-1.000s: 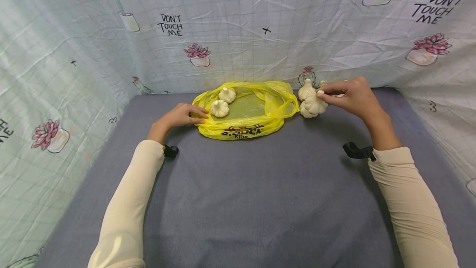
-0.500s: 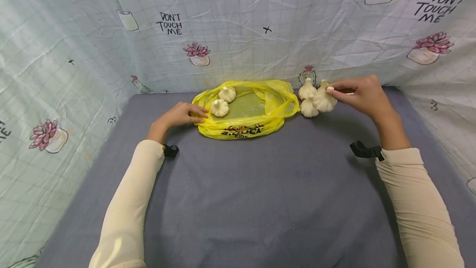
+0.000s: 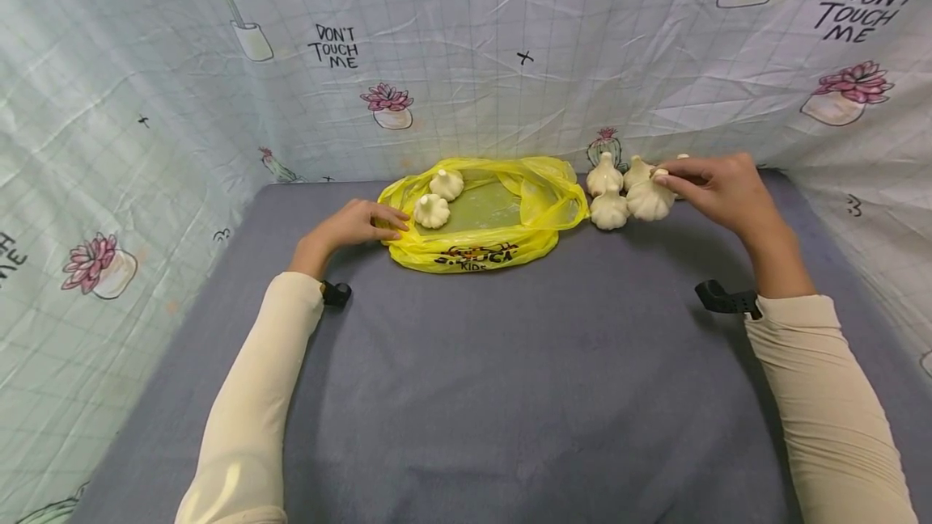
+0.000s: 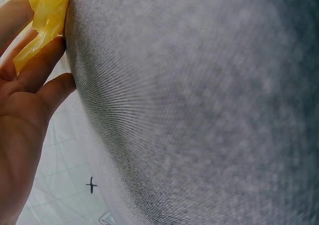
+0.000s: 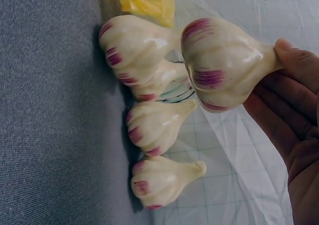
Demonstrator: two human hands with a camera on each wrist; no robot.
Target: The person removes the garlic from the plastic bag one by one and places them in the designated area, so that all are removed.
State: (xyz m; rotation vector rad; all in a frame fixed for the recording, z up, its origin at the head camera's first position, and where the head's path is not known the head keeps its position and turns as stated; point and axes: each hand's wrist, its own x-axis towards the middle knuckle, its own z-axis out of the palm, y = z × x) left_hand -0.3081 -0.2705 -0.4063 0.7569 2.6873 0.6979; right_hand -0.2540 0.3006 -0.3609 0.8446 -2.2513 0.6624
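In the head view, my right hand (image 3: 717, 188) pinches a garlic bulb (image 3: 650, 197) by its stem, right of the yellow plastic bag (image 3: 466, 255). The right wrist view shows the held garlic bulb (image 5: 219, 65), with purple streaks, raised off the table by the right fingers (image 5: 294, 60). Several more bulbs (image 5: 162, 125) stand upright in a row behind it. My left hand (image 3: 349, 225) holds the bag's left rim. Yellow plastic (image 4: 50, 16) lies between the left fingers (image 4: 42, 63). Two garlic bulbs (image 3: 431, 211) lie inside the open bag at its left end.
A grey cloth (image 3: 495, 378) covers the table. A printed curtain (image 3: 473, 63) rises directly behind the bag and the bulbs, and it continues along both sides. Standing bulbs (image 3: 608, 209) sit close to the bag's right end.
My right hand has moved to the right with the pinched garlic bulb, away from the two bulbs nearest the bag. The left hand and the bag have stayed put.
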